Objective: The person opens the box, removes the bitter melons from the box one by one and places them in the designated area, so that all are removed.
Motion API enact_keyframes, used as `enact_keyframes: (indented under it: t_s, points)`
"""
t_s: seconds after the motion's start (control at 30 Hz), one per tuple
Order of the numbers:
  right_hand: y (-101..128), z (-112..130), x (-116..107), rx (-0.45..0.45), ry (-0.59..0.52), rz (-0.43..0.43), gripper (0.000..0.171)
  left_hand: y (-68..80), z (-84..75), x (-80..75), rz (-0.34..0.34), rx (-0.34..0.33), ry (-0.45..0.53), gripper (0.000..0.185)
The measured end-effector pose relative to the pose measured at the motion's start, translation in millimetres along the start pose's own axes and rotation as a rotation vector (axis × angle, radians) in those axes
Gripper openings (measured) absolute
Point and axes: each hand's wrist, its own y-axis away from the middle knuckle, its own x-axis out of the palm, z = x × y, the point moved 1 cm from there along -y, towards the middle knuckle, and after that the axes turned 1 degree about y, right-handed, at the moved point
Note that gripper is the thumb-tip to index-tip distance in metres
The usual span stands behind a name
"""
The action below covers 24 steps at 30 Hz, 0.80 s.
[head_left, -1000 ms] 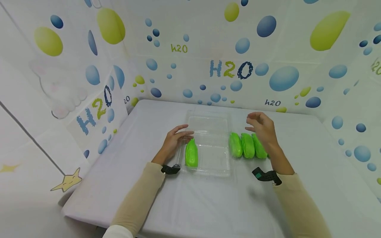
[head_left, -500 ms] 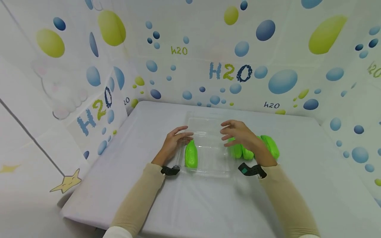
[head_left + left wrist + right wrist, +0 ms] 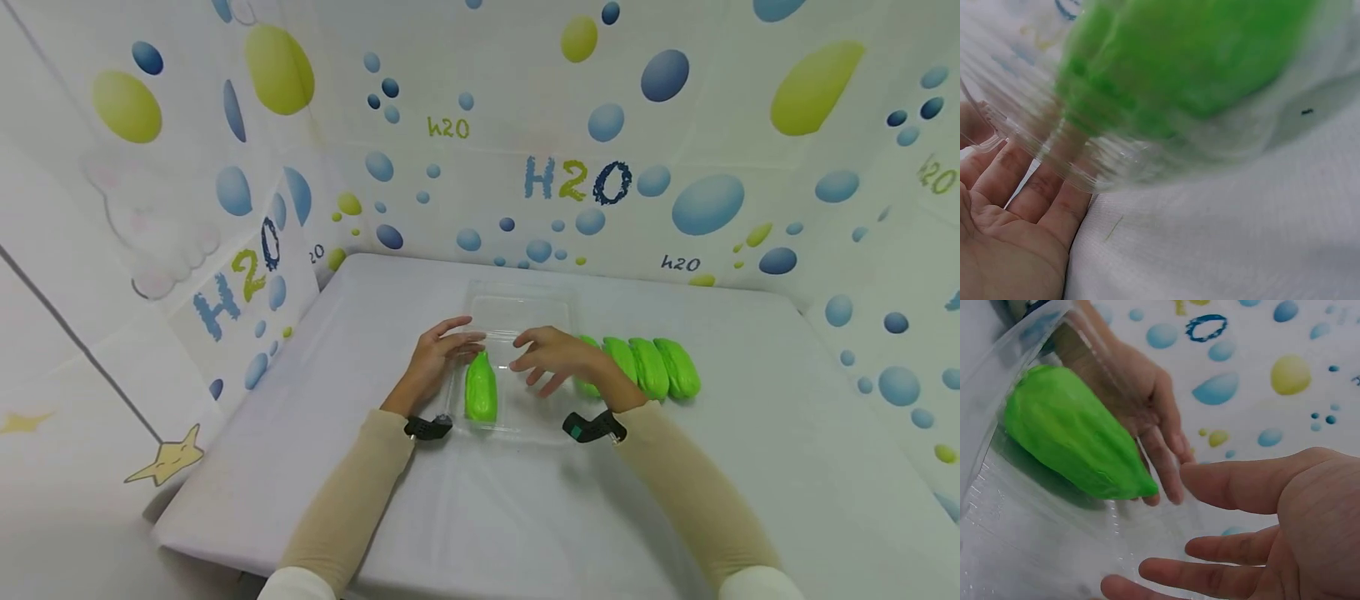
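Note:
A clear hinged plastic box [image 3: 536, 408] stands with its lid folded back on the table. Along its left side lies a glossy bright green elongated piece [image 3: 481, 390], tapering to a point at the far end; its exact kind is unclear. At the box's left wall, the left hand [image 3: 435, 358] touches the plastic, its fingers extended near the piece's tip. In the left wrist view those fingers [image 3: 1038, 187] lie behind the clear wall. Over the right half of the box hovers the right hand [image 3: 555, 354], fingers spread and holding nothing.
Several similar green pieces [image 3: 648, 368] lie in a row right of the box, partly hidden by the right forearm. The table [image 3: 487, 517] wears a white cloth. Behind stands a white curtain [image 3: 480, 167] printed with bubbles and lettering.
The right hand has moved left from above the row of green pieces to over the box. The left hand has stayed at the box's left wall.

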Motion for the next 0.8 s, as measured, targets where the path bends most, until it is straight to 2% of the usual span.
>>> enact_keyframes:
  t_s: [0.13, 0.4, 0.57, 0.67, 0.8]
  points:
    - [-8, 5, 9, 0.021, 0.092, 0.004, 0.063, 0.2, -2.5, 0.5, 0.001, 0.003, 0.002, 0.047]
    - [-21, 6, 28, 0.044, 0.187, 0.014, 0.062, 2.5, -2.6, 1.1, -0.004, -0.013, 0.024, 0.045]
    - [-24, 11, 39, 0.046, 0.241, -0.007, 0.066, 6.8, -11.0, 4.3, 0.008, -0.001, 0.023, 0.039]
    - [-25, 15, 44, 0.049, 0.275, -0.025, 0.059, 8.7, -14.4, 5.5, 0.016, 0.008, 0.016, 0.039]
    - [-27, 16, 49, 0.044, 0.306, -0.050, 0.046, 5.6, -8.7, 2.7, 0.005, 0.009, -0.005, 0.041]
